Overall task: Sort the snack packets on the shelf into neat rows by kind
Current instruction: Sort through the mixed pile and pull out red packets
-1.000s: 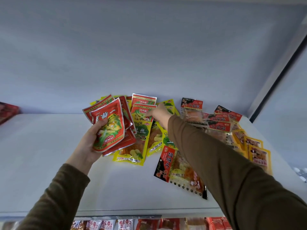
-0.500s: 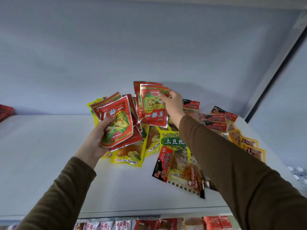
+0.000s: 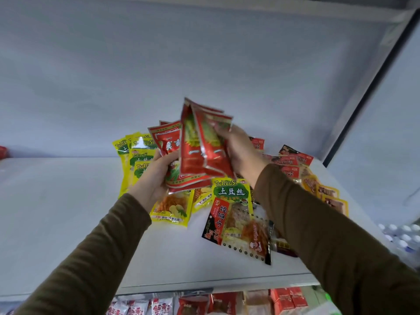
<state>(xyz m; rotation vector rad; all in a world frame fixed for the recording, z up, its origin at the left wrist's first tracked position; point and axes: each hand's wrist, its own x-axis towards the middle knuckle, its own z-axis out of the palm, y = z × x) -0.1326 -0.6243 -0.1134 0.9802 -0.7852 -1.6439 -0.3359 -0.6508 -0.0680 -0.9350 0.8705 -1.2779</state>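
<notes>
My left hand (image 3: 152,178) grips a fanned stack of red snack packets (image 3: 169,144) above the white shelf (image 3: 68,212). My right hand (image 3: 241,148) holds two or three more red packets (image 3: 202,146) upright and presses them against the left hand's stack. Below the hands lie yellow potato-strip packets (image 3: 231,190), more of them at the left (image 3: 141,155). A clear packet with a red-and-black label (image 3: 241,226) lies toward the front. Red-topped clear packets (image 3: 293,160) and orange packets (image 3: 329,196) spread to the right.
The shelf's back wall rises just behind the pile. A dark upright post (image 3: 363,98) bounds the shelf at the right. Bare shelf surface stretches to the left. A lower shelf with more packets (image 3: 204,303) shows below the front edge.
My right hand lifted red packets off the pile and carried them left until they met the stack in my left hand. The left hand stayed raised with its stack.
</notes>
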